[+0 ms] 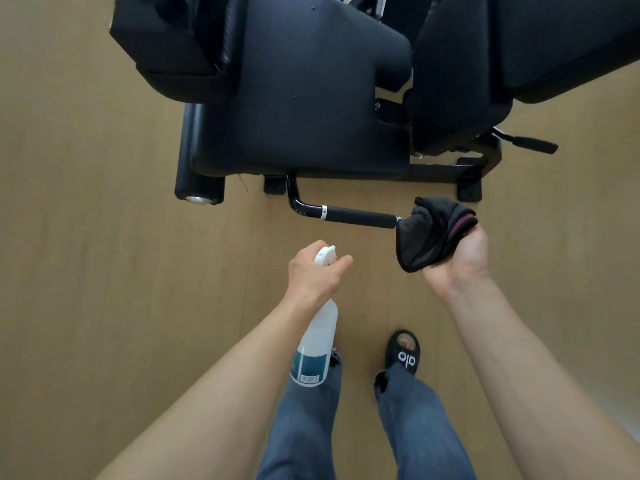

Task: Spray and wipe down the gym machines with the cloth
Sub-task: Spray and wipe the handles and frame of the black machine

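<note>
One handle is under wipe, the right hand clamping the cloth over its tip, the left hand gripping the spray bottle nearby; seat pads appear outstanding.

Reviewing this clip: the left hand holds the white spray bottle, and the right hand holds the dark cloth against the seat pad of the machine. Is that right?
Not quite. In the head view the right hand holds the dark cloth at the end of the black handle bar, not against the seat pad. The left hand does hold the white spray bottle.
</note>
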`<action>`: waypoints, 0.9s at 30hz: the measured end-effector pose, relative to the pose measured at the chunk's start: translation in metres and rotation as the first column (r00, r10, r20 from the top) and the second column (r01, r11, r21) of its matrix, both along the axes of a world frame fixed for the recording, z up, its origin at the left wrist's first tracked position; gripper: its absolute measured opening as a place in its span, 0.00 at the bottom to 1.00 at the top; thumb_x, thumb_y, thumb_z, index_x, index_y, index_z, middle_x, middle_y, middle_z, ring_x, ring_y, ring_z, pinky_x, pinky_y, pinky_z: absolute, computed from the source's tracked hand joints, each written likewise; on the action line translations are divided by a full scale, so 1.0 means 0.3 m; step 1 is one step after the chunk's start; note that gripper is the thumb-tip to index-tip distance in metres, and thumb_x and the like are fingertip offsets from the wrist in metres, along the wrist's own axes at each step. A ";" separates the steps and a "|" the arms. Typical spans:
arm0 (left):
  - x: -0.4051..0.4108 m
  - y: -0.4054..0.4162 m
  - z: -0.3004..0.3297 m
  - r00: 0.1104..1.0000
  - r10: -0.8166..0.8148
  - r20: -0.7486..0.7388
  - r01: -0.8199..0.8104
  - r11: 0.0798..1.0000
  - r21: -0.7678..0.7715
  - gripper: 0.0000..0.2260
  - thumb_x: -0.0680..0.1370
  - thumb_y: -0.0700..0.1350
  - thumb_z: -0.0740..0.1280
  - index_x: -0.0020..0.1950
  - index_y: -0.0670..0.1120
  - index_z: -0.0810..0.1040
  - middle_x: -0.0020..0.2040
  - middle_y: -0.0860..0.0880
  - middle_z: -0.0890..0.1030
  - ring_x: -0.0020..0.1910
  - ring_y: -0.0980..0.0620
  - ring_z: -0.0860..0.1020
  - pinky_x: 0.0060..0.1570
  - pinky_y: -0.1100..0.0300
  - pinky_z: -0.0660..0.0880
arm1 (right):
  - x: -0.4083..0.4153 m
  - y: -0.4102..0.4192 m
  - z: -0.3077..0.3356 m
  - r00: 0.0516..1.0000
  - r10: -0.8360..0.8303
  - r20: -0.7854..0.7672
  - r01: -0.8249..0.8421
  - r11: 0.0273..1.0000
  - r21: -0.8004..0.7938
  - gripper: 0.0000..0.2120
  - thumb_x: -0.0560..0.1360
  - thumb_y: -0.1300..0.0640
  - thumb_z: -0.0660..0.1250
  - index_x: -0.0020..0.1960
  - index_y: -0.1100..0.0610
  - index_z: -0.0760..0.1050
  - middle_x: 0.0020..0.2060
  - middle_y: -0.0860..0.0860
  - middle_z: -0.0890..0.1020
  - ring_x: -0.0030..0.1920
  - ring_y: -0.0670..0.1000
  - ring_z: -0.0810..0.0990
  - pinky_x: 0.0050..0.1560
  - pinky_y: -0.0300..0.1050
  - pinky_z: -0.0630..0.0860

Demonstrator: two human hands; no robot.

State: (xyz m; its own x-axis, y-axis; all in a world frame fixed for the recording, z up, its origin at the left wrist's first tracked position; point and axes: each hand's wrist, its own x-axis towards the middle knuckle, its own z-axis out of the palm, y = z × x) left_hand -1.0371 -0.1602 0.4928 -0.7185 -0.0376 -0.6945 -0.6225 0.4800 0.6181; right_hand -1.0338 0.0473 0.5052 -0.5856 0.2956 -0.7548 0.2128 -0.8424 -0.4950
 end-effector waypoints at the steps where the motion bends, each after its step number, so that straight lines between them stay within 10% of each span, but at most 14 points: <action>1: 0.003 0.008 -0.006 1.000 0.013 -0.012 -0.013 1.000 -0.004 0.15 0.78 0.49 0.73 0.39 0.43 0.72 0.36 0.47 0.73 0.32 0.50 0.70 0.23 0.70 0.65 | -0.010 -0.007 -0.003 1.000 0.011 0.010 -0.012 1.000 0.024 0.21 0.83 0.51 0.55 0.68 0.61 0.77 0.53 0.56 0.83 0.54 0.55 0.82 0.65 0.50 0.77; 9: 0.009 -0.049 -0.094 0.976 0.202 -0.085 -0.203 0.979 -0.003 0.13 0.78 0.52 0.72 0.40 0.47 0.73 0.36 0.49 0.77 0.35 0.50 0.76 0.35 0.59 0.72 | -0.092 -0.084 -0.087 0.979 0.171 0.115 -0.204 0.881 0.427 0.14 0.85 0.49 0.57 0.54 0.53 0.79 0.45 0.48 0.84 0.47 0.47 0.83 0.49 0.40 0.79; 14: -0.029 -0.071 -0.181 0.949 0.243 -0.202 -0.258 0.965 -0.049 0.11 0.79 0.60 0.72 0.54 0.55 0.78 0.47 0.49 0.82 0.47 0.45 0.84 0.42 0.56 0.78 | -0.123 -0.128 -0.205 0.890 0.429 0.152 -0.343 0.413 0.844 0.12 0.86 0.50 0.55 0.59 0.52 0.76 0.48 0.43 0.79 0.46 0.34 0.76 0.46 0.27 0.72; 21: -0.134 -0.060 -0.350 0.864 0.264 -0.430 -0.282 0.959 0.022 0.19 0.81 0.59 0.70 0.72 0.63 0.74 0.67 0.51 0.78 0.64 0.43 0.81 0.63 0.43 0.80 | -0.188 -0.197 -0.506 0.502 0.736 0.453 -0.269 -0.365 0.891 0.24 0.81 0.49 0.64 0.75 0.51 0.69 0.67 0.50 0.79 0.66 0.52 0.76 0.69 0.54 0.70; 27: -0.197 -0.044 -0.480 0.762 0.297 -0.575 -0.285 0.952 0.115 0.15 0.79 0.59 0.69 0.67 0.63 0.78 0.62 0.55 0.81 0.61 0.46 0.82 0.59 0.40 0.82 | -0.293 -0.157 -0.512 0.322 0.783 0.533 -0.173 -0.505 0.846 0.32 0.72 0.45 0.74 0.74 0.47 0.67 0.62 0.47 0.80 0.57 0.51 0.81 0.54 0.54 0.80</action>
